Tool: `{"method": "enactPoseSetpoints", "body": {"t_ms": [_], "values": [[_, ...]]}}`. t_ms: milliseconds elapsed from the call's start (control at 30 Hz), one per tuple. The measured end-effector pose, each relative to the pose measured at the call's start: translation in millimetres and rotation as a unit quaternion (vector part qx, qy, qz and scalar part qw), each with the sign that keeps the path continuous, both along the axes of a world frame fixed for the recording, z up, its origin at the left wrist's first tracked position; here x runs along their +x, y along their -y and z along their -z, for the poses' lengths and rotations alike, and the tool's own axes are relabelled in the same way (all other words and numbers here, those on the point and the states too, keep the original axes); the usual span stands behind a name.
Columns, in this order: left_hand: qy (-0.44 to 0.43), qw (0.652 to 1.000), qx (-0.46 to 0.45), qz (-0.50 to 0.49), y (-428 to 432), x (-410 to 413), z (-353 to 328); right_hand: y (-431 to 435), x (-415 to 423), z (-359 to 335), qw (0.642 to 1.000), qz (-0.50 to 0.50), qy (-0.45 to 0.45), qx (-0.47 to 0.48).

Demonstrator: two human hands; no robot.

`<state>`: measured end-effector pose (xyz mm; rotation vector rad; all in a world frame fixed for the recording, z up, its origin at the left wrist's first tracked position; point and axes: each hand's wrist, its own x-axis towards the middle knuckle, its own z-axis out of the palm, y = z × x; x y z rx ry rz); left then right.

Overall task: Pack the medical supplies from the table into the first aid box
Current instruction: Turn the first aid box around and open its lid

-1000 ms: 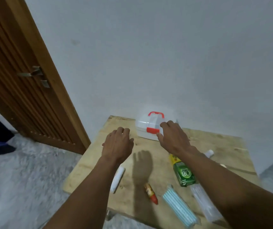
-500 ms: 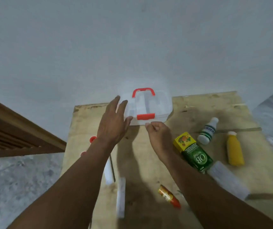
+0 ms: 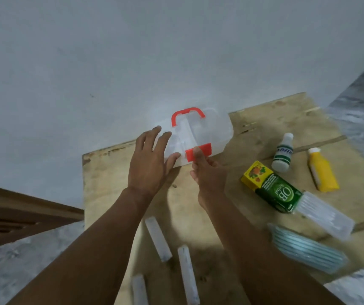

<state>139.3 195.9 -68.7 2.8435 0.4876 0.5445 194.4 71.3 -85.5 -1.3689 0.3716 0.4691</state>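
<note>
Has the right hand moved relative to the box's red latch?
Yes. The right hand has come up to the red latch on the first aid box, fingertips touching it.

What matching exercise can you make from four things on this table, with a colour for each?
Things:
1. box latch
2. small bottle
3. tube
4. carton

Colours:
A. yellow all over
B. green with a yellow end
C. red
D. white with a green label

Pairs: 1-C, 2-D, 3-A, 4-B
</note>
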Motion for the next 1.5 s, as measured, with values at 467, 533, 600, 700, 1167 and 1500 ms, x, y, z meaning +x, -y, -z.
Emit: {"method": "enactPoseSetpoints", "body": {"t_ms": [467, 533, 600, 700, 1167, 1500], "values": [[0.006, 1.000, -0.027, -0.016, 0, 1, 6, 25, 28, -33, 0.885, -0.131, 0.336, -0.295], [0.002, 0.998, -0.051, -0.020, 2, 1, 5, 29, 42, -33, 0.834, -0.160, 0.405, -0.340], [0.011, 0.996, -0.080, -0.032, 4, 0, 3, 32, 58, -36, 0.777, -0.198, 0.454, -0.388], [0.019, 0.982, -0.170, -0.077, 9, -4, 1, 37, 77, -42, 0.731, -0.240, 0.466, -0.437], [0.092, 0.900, -0.405, -0.132, 37, -7, -2, 61, 94, -36, 0.749, -0.405, 0.423, -0.311], [0.105, 0.857, -0.474, -0.175, 60, -34, -3, 81, 60, -36, 0.762, -0.372, 0.446, -0.285]]}}
